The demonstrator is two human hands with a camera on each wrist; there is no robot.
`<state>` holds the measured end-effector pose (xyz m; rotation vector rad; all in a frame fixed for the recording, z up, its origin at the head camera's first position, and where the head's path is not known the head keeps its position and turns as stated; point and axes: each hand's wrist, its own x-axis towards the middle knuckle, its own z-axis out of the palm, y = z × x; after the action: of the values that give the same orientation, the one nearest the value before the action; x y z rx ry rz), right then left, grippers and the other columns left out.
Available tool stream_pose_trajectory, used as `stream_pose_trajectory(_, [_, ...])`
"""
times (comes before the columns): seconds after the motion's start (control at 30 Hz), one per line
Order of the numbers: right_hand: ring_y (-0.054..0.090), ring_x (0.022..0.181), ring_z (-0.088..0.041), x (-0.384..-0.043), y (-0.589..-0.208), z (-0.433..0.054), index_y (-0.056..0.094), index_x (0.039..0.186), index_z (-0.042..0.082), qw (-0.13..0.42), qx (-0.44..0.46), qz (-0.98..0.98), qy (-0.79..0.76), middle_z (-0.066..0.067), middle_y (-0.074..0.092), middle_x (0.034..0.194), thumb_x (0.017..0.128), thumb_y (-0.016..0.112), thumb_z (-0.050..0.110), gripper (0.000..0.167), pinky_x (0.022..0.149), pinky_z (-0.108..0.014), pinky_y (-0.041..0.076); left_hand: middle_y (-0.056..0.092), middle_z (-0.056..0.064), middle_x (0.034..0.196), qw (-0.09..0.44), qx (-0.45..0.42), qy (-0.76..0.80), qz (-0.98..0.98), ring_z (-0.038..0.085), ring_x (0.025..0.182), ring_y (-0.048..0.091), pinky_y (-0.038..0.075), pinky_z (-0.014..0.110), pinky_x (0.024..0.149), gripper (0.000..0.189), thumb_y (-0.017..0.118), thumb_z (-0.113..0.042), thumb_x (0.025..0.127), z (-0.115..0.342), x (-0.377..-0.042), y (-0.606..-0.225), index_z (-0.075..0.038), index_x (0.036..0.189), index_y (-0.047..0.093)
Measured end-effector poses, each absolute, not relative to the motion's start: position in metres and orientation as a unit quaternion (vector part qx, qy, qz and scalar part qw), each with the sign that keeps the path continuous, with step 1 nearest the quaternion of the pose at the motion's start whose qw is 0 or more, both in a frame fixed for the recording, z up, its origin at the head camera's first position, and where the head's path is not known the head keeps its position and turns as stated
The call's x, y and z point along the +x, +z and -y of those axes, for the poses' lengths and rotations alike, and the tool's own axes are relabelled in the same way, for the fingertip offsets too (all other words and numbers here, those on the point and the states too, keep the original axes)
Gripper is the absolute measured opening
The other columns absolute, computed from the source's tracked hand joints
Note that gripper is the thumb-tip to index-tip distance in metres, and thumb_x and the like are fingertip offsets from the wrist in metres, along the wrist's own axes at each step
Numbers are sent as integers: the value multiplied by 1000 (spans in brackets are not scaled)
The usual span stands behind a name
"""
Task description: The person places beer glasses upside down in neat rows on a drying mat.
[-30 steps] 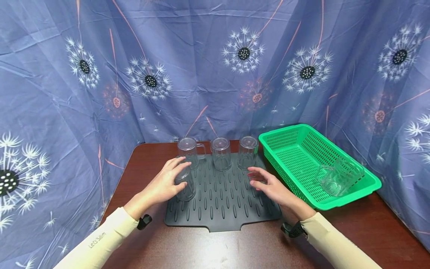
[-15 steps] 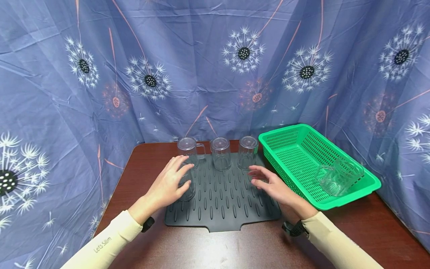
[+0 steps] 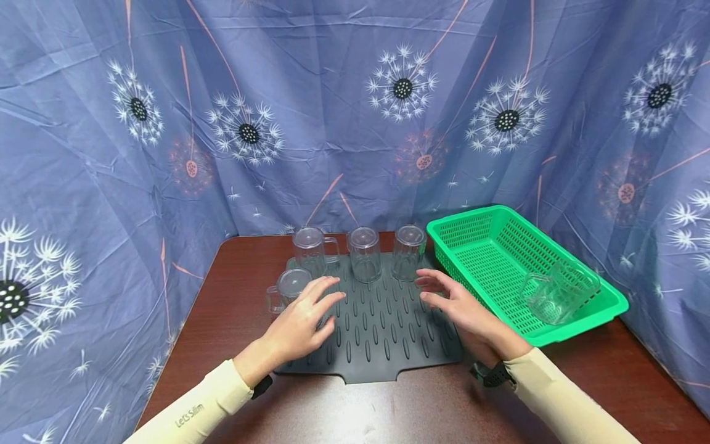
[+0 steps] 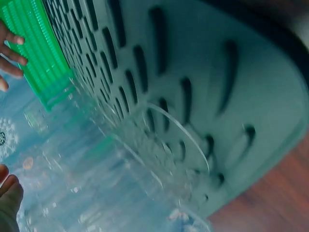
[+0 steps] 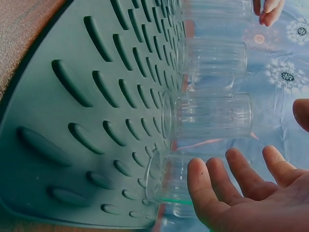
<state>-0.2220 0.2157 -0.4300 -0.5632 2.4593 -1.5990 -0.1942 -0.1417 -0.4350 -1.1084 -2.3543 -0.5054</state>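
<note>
My left hand [image 3: 302, 324], fingers parted and holding nothing, is just in front and to the right of an upside-down clear glass mug [image 3: 293, 282]. That mug's handle points left, and the hand hides its lower part. Its rim [image 4: 181, 128] rests on the dark grey drying mat [image 4: 212, 63] in the left wrist view. Over the mat's right side my right hand [image 3: 457, 308] hovers with loosely bent, separated fingers. Behind both hands stand three more inverted glass mugs: a left one [image 3: 309, 246] with its handle to the right, a middle one [image 3: 364, 253] and a right one [image 3: 408, 250].
A green slotted basket [image 3: 466, 293] stands right of the mat, overlapping its edge in this view. Clear glassware [image 3: 551, 302] with a handle lies tilted in its near end. Brown table [image 3: 366, 413] surrounds the mat; a blue dandelion-print cloth [image 3: 333, 123] hangs behind.
My left hand has shifted right and slightly nearer, coming away from the front left mug and uncovering its top and handle. My right hand has drifted slightly right. The mugs stay in place.
</note>
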Motion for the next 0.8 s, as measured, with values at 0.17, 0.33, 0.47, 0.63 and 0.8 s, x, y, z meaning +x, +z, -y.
stream_pose_trajectory(0.17, [50, 134, -38, -221, -426, -219, 43, 149, 13, 79, -181, -828, -525, -21, 51, 146, 103, 60, 23, 50, 97, -33, 50, 46, 10, 148, 213, -405, -203, 866, 27, 138, 45, 47, 41, 106, 43, 69, -11, 88, 129, -190, -439, -11, 131, 60])
stream_pose_trajectory(0.33, [52, 133, -35, -220, -421, -223, 43, 149, 14, 72, -181, -835, -514, -15, 53, 145, 103, 60, 26, 51, 97, -29, 49, 44, 8, 152, 163, -394, -214, 879, 25, 141, 42, 47, 42, 106, 47, 68, -15, 91, 116, -188, -443, -13, 136, 58])
stream_pose_trajectory(0.47, [51, 134, -35, -220, -417, -226, 43, 150, 15, 67, -182, -838, -510, -14, 53, 145, 103, 59, 25, 51, 99, -28, 48, 41, 9, 154, 118, -383, -205, 893, 26, 143, 40, 45, 43, 108, 50, 68, -18, 92, 109, -188, -450, -14, 140, 55])
stream_pose_trajectory(0.63, [48, 137, -37, -220, -414, -229, 42, 151, 17, 72, -183, -837, -511, -15, 51, 148, 103, 59, 26, 51, 101, -28, 46, 39, 9, 156, 60, -367, -200, 907, 26, 145, 37, 44, 44, 110, 54, 68, -24, 94, 103, -188, -457, -16, 145, 51])
stream_pose_trajectory(0.8, [47, 138, -37, -220, -410, -231, 41, 151, 17, 74, -182, -841, -504, -15, 50, 149, 103, 59, 26, 52, 103, -34, 46, 37, 9, 157, 16, -352, -201, 914, 26, 146, 35, 43, 44, 111, 59, 69, -27, 94, 100, -189, -465, -17, 148, 48])
